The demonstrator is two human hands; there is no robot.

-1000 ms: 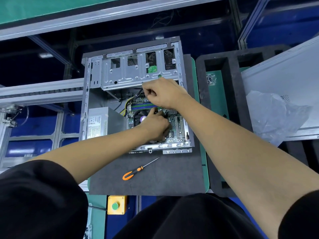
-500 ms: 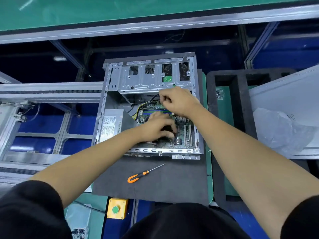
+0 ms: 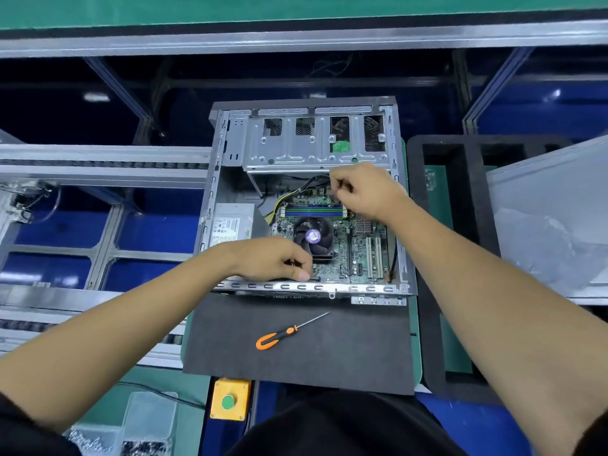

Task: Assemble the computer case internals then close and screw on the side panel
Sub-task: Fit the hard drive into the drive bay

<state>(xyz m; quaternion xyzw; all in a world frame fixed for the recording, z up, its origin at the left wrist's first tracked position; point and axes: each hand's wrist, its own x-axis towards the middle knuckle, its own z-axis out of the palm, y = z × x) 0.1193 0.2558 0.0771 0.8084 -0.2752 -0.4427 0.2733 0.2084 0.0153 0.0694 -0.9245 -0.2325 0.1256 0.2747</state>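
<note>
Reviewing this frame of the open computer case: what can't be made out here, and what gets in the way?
- Head view: whatever the right hand pinches near the cables; its curled fingers cover it.
- Head view: whether the left hand holds anything at the case's near edge; fingers hide it.
- Power supply label: text too small.
- Bin contents at bottom left: blurred, cut off by the edge.

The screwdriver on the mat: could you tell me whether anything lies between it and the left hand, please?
Nothing visible does. The screwdriver lies alone on the dark mat in front of the case. The left hand is at the case's near edge, and only that metal edge and bare mat separate them.
</note>
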